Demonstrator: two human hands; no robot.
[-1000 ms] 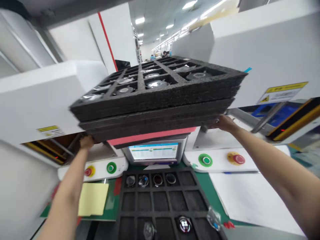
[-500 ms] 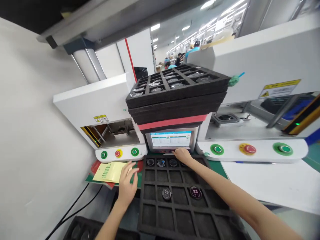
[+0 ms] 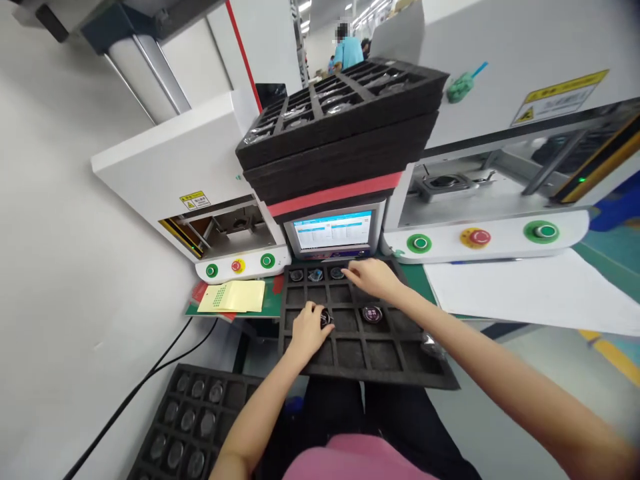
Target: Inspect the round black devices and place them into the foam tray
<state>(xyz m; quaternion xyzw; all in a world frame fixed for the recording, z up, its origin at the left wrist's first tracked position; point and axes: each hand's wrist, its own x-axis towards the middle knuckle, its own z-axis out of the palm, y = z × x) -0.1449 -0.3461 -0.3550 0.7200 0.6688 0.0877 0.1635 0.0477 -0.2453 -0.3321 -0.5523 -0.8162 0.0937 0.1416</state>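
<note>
A black foam tray (image 3: 400,360) with square pockets lies at the bench edge in front of me. My left hand (image 3: 307,330) rests on it, fingertips on a small round part (image 3: 326,317) in a middle pocket. Toward the tray's far row, my right hand (image 3: 374,277) hovers palm down with fingers spread, next to several round parts (image 3: 316,274). Another round part (image 3: 372,313) sits in a pocket below that hand. A stack of black foam trays (image 3: 340,133) with a red layer sits on top of the small monitor (image 3: 333,232).
White machines with green and red buttons stand at left (image 3: 170,167) and right (image 3: 480,237). Yellow sheets (image 3: 233,297) lie left of the tray, white paper (image 3: 525,290) to the right. A tray of round parts (image 3: 190,427) sits low on the left. People stand far behind.
The tray stack went from my raised hands onto the monitor. Both hands came down to the lower tray; my left hand moved from the yellow sheets onto a round part.
</note>
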